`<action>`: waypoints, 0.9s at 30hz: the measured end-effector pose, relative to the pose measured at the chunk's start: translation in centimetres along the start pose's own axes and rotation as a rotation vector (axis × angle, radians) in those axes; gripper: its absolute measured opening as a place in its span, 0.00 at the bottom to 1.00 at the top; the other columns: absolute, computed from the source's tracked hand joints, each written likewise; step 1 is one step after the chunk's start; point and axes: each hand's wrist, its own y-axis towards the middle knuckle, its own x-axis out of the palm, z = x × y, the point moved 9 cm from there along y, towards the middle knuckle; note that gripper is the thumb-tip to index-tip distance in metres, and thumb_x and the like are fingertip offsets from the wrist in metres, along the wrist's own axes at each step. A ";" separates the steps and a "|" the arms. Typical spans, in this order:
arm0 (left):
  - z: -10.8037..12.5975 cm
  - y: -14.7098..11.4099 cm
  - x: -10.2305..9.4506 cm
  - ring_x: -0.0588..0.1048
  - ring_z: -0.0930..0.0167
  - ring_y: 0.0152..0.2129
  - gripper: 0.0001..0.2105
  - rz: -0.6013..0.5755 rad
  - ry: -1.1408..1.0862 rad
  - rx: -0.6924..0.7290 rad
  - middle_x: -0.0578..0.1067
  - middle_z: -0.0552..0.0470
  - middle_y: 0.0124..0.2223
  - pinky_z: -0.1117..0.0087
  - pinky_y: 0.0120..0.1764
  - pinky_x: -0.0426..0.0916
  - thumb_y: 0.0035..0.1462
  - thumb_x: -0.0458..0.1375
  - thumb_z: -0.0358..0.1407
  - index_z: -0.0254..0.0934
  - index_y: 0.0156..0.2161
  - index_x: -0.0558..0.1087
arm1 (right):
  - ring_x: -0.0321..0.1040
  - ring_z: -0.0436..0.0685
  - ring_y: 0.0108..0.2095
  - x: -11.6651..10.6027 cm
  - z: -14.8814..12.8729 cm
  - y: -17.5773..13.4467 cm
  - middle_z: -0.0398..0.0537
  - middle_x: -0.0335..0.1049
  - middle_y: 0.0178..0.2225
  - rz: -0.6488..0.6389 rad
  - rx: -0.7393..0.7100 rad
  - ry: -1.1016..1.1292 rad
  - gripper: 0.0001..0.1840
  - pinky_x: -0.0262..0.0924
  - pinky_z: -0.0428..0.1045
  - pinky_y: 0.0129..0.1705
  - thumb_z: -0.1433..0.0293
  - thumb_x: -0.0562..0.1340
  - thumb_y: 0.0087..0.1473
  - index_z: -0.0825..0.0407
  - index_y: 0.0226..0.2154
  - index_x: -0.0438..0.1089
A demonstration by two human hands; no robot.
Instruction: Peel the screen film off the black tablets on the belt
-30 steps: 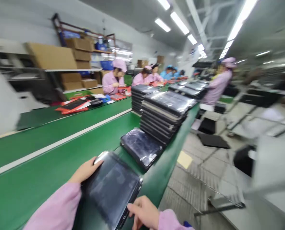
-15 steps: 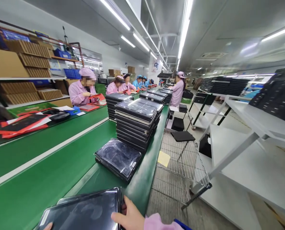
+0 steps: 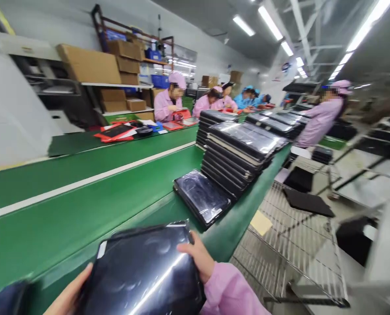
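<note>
Both hands were on it: the left hand, at the bottom edge of the frame, gripped the near left side of a flat black device in a glossy plastic bag, and the right hand clamped the far right edge, thumb lying across the shiny top, a pink sleeve trailing off behind it. The bagged slab sat low and centre in the frame, a rounded-corner rectangle tilted a little, its film wrinkled and throwing a bright streak of ceiling light. It was held above the near edge of the green conveyor belt, matt and smooth, with a white stripe running along its length.

Just beyond, in the middle of the frame, a short stack of bagged devices lay flat on the belt's green side rail, the same crinkled gloss on top. Right behind it, touching or nearly so, stood a tall stack of bagged devices, thin dark slabs layered neatly, and more stacks ran on toward the upper right.

At lower right was a wire-grid trolley shelf, silvery mesh, with a yellow paper slip at its near corner and a flat black panel farther along. At upper left, brown corrugated cartons filled a shelf. Across the belt, workers in pink coats sat blurred at red trays.
</note>
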 end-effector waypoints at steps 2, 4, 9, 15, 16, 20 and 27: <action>0.2 -1.0 1.2 0.58 0.51 0.65 0.29 -0.067 -0.031 -0.082 0.77 0.49 0.54 0.54 0.68 0.43 0.39 0.64 0.59 0.41 0.43 0.80 | 0.73 0.59 0.32 0.0 -0.1 1.2 0.44 0.75 0.35 -0.019 -0.007 -0.024 0.33 0.67 0.52 0.35 0.61 0.68 0.38 0.49 0.48 0.62; 1.1 -1.3 1.9 0.61 0.52 0.63 0.30 -0.025 -0.190 0.052 0.77 0.45 0.55 0.53 0.68 0.47 0.46 0.59 0.58 0.37 0.46 0.79 | 0.75 0.63 0.37 0.1 -0.1 2.1 0.48 0.75 0.38 -0.032 -0.017 -0.072 0.33 0.68 0.56 0.39 0.58 0.65 0.43 0.49 0.52 0.61; -2.0 -0.7 1.4 0.70 0.55 0.56 0.27 0.262 -0.520 0.302 0.80 0.43 0.46 0.52 0.64 0.54 0.56 0.46 0.53 0.35 0.38 0.79 | 0.52 0.70 0.64 -1.2 -0.9 2.7 0.54 0.61 0.62 0.062 -0.205 -0.249 0.39 0.43 0.62 0.66 0.58 0.70 0.43 0.49 0.57 0.64; -2.7 -1.4 0.4 0.75 0.60 0.49 0.22 0.489 -0.516 0.540 0.81 0.46 0.42 0.57 0.58 0.62 0.59 0.48 0.49 0.35 0.37 0.78 | 0.34 0.66 0.70 -3.0 -1.4 3.0 0.50 0.41 0.70 0.161 -0.388 -0.284 0.39 0.29 0.60 0.70 0.49 0.66 0.48 0.50 0.58 0.66; -2.6 -1.3 0.6 0.76 0.60 0.48 0.23 0.495 -0.520 0.528 0.81 0.46 0.41 0.57 0.57 0.64 0.59 0.47 0.50 0.35 0.37 0.78 | 0.39 0.66 0.69 -2.8 -1.2 3.4 0.50 0.46 0.69 0.150 -0.386 -0.263 0.38 0.34 0.61 0.69 0.47 0.63 0.51 0.50 0.58 0.66; -0.9 -0.6 2.0 0.78 0.59 0.42 0.27 0.477 -0.397 0.494 0.81 0.43 0.39 0.55 0.53 0.67 0.60 0.44 0.51 0.33 0.37 0.78 | 0.56 0.64 0.64 -1.7 -0.6 5.3 0.51 0.60 0.64 0.101 -0.346 -0.180 0.38 0.51 0.60 0.64 0.46 0.54 0.58 0.49 0.63 0.60; 0.2 0.0 1.7 0.76 0.60 0.49 0.20 0.518 -0.180 0.480 0.79 0.41 0.46 0.58 0.57 0.65 0.61 0.48 0.45 0.31 0.41 0.77 | 0.45 0.64 0.68 -1.6 -0.1 4.6 0.49 0.47 0.69 0.115 -0.301 -0.198 0.49 0.41 0.58 0.68 0.55 0.66 0.49 0.50 0.68 0.50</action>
